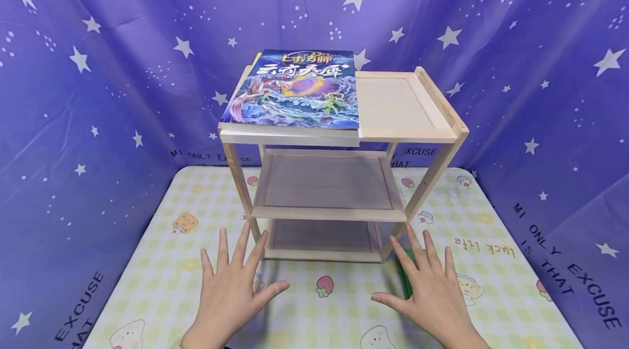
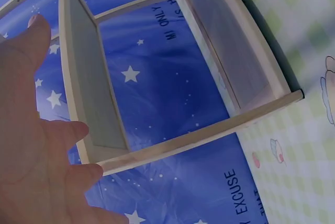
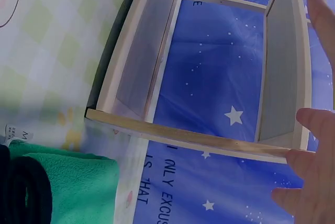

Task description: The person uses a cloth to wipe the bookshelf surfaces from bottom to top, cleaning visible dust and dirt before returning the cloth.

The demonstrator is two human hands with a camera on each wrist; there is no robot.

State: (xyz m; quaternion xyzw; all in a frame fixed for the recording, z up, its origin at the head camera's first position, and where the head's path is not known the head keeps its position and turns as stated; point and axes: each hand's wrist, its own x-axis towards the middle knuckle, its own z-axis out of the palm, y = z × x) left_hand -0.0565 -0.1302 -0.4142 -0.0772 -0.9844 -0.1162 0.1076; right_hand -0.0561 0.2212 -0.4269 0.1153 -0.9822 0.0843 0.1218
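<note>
A small three-tier wooden shelf stands on the table in the head view. On the left of its top tier lies a book with a blue illustrated cover, over some white and yellow edges. My left hand is spread near the shelf's front left leg, holding nothing. Opposite it, my right hand spreads its fingers by the front right leg, also holding nothing. A folded green cloth lies beside the shelf in the right wrist view; in the head view my right hand mostly hides it.
A checked tablecloth with cartoon prints covers the table. Purple star-patterned curtains hang behind and along both sides. The shelf's middle tier shows bare wood. Something black sits by the green cloth.
</note>
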